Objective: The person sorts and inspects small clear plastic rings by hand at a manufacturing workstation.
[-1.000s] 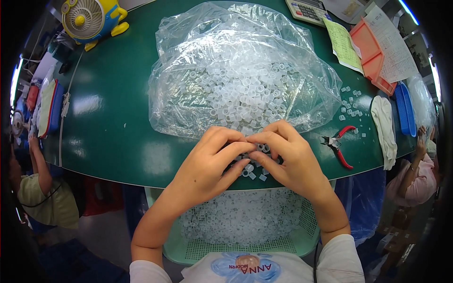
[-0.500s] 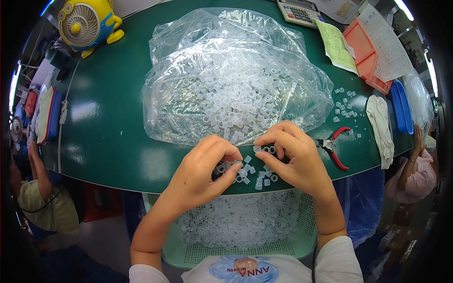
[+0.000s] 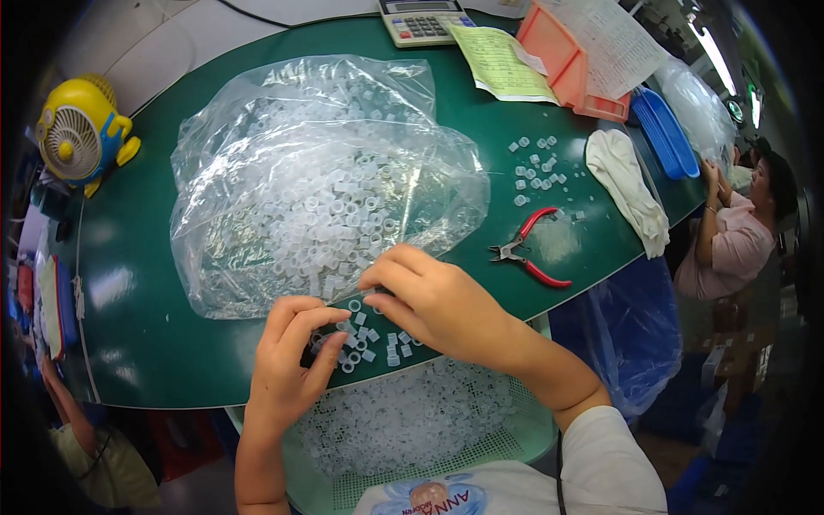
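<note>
Small translucent plastic rings (image 3: 354, 356) lie loose on the green table near its front edge, between my hands. My left hand (image 3: 292, 356) is curled beside them, with a ring at its thumb and fingertips. My right hand (image 3: 433, 300) reaches over the front of the ring pile, its thumb and forefinger closed around a small ring that is mostly hidden. Right beyond my hands, a clear plastic bag (image 3: 232, 189) lies spread on the table, with a heap of the same rings (image 3: 335, 223) at its mouth. Below the table edge, a pale green basket (image 3: 532, 421) holds many small clear plastic pieces.
Red-handled cutting pliers (image 3: 525, 249) lie right of the bag. Near them are scattered rings (image 3: 536, 172) and a white glove (image 3: 622, 184). A calculator (image 3: 421, 21), a yellow fan (image 3: 73, 142), an orange tray (image 3: 558, 60) and a blue tray (image 3: 665, 133) stand around. Co-workers are at both sides.
The view has swung to the right, so the table things appear farther left. My right hand has moved inward across the loose rings toward the bag's front edge; my left stays beside them.
</note>
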